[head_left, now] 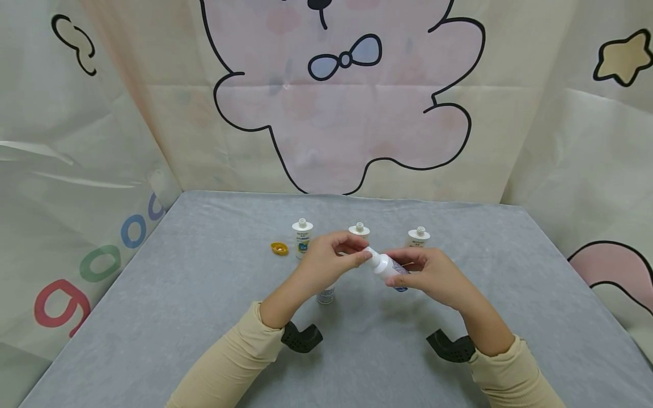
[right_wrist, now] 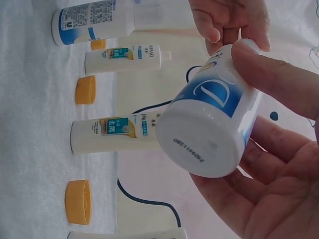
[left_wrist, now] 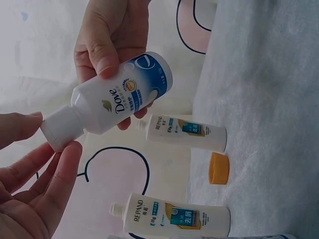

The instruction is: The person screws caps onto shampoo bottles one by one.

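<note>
A white Dove bottle (left_wrist: 122,94) with a blue label is held tilted in the air above the table. My right hand (head_left: 433,277) grips its body, thumb on one side and fingers on the other. At the bottle's upper end, my left hand (head_left: 331,255) pinches the white cap (left_wrist: 62,128) between thumb and fingers. The right wrist view faces the bottle's round base (right_wrist: 202,142), which carries a printed code. Behind the hands stand three cream Repand bottles, one at the left (head_left: 302,235), one in the middle (head_left: 359,229) and one at the right (head_left: 418,235), narrow necks bare.
A yellow cap (head_left: 279,248) lies left of the left Repand bottle. More yellow caps, one nearer (right_wrist: 78,202) and one farther (right_wrist: 85,90), lie between the bottles. Another Dove bottle (head_left: 326,294) stands upright beneath my left hand. A grey cloth (head_left: 204,294) covers the table.
</note>
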`<state>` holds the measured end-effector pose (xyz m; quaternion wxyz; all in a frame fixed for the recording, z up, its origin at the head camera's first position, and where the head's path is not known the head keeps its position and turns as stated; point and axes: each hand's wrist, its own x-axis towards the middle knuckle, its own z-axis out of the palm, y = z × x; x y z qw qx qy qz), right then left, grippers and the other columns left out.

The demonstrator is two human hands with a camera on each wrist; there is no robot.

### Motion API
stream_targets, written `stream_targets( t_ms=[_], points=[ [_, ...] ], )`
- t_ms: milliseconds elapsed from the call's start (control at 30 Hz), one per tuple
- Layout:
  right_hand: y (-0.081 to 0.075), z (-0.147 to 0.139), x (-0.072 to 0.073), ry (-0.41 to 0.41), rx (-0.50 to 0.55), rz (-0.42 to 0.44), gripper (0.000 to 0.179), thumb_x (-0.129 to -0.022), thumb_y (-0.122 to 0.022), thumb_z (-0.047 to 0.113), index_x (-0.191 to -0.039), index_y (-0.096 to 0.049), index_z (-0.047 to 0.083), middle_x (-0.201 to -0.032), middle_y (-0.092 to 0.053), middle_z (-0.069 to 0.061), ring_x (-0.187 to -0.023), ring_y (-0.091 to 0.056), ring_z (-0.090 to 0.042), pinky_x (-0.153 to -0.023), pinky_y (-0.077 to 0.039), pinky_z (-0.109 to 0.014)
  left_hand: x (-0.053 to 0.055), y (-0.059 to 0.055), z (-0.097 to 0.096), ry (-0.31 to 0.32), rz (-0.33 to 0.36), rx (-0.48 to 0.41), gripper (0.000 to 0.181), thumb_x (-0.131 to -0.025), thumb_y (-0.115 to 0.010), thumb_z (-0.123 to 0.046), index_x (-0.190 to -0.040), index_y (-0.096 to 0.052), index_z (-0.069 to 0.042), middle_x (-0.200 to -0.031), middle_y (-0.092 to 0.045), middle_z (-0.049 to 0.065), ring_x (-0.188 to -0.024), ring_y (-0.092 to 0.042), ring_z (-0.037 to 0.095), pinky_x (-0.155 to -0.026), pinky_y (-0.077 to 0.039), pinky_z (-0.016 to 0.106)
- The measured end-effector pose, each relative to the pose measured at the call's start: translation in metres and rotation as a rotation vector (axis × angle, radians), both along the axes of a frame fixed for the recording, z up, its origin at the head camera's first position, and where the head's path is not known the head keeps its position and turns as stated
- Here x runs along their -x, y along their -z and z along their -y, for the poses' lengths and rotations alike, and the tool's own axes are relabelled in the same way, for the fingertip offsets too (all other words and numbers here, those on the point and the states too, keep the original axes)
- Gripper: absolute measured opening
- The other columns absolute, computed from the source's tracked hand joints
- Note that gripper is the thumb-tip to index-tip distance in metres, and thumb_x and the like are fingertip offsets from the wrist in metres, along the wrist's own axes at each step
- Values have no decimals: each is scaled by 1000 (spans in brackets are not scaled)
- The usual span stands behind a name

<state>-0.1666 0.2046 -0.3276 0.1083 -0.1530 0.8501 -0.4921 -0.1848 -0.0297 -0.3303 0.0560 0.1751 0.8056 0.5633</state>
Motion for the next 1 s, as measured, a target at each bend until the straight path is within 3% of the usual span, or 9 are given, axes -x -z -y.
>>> stream_targets(
  t_ms=[200,400,600,800,1000],
  points=[
    [-1,0,0,-3,3,3,51,-84,-81,22,-127,-65,1,-119,-68,-17,-100,-69,-21,-76,-59,-29,0,1,0,11,-17,7,21,-90,-75,-24,-109,-74,-14,-102,-75,2,-90,-67,11,-75,-58,24],
    [-2,0,0,3,-6,14,51,-84,-81,23,-127,-65,3,-119,-69,-16,-99,-69,-19,-76,-59,-29,1,1,1,65,-63,-3,24,-91,-74,-17,-115,-73,-11,-112,-73,3,-98,-69,14,-80,-58,23],
    [-2,0,0,-3,11,31,52,-84,-81,23,-129,-65,3,-120,-68,-16,-98,-70,-18,-77,-59,-30,-2,-2,3,85,0,-47,33,-91,-74,-19,-123,-69,-13,-126,-68,4,-104,-70,19,-84,-60,27],
    [-1,-1,0,-7,17,29,52,-84,-81,23,-129,-64,2,-121,-68,-17,-99,-70,-19,-77,-59,-30,-1,-2,2,12,17,-38,30,-90,-75,-26,-116,-71,-12,-110,-73,4,-94,-70,16,-79,-58,27],
    [0,-1,0,-3,10,28,51,-83,-82,23,-127,-65,4,-119,-68,-16,-97,-71,-18,-77,-60,-31,-1,-2,1,26,7,-17,21,-91,-74,-24,-109,-74,-12,-102,-75,4,-80,-70,16,-71,-57,24]
  ],
)
